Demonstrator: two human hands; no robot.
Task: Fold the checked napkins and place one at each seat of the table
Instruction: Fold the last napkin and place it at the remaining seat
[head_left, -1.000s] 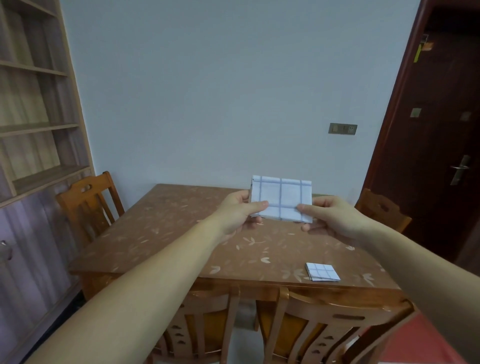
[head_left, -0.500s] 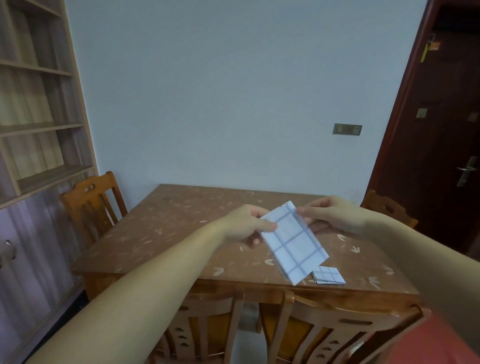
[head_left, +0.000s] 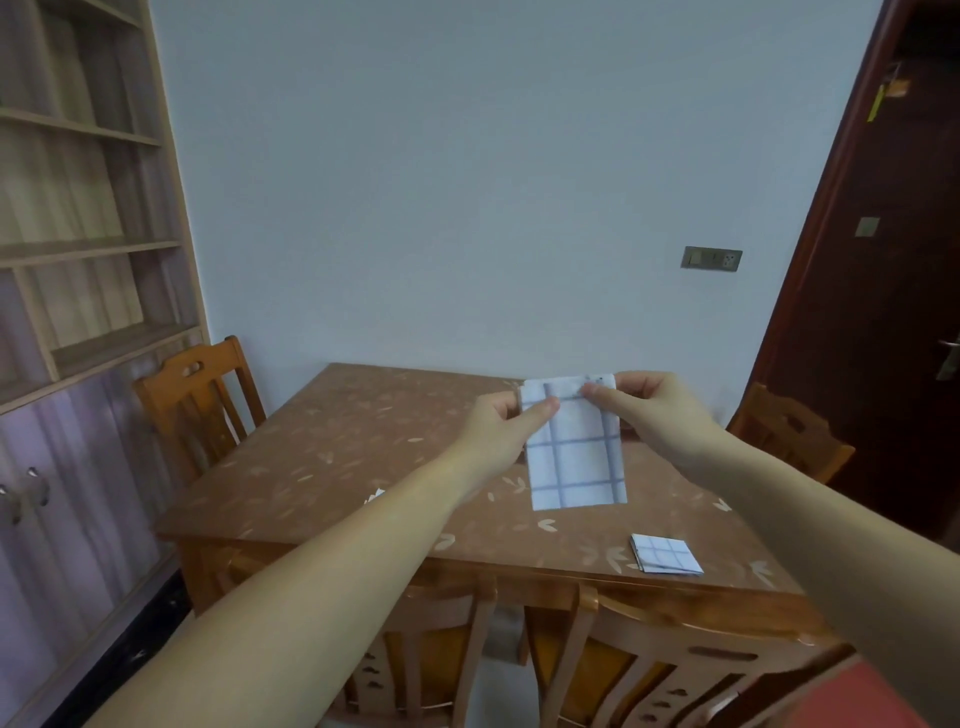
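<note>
Hands pinch the white blue-checked cloth napkin at centre frame, left hand and right hand gripping its top edge; align corners squarely before creasing.

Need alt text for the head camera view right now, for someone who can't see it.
Both hands, left hand and right hand, pinch the top edge of a checked napkin, which hangs above a brown table. A smaller folded napkin lies near the table's front right corner; wooden chairs stand around it.
</note>
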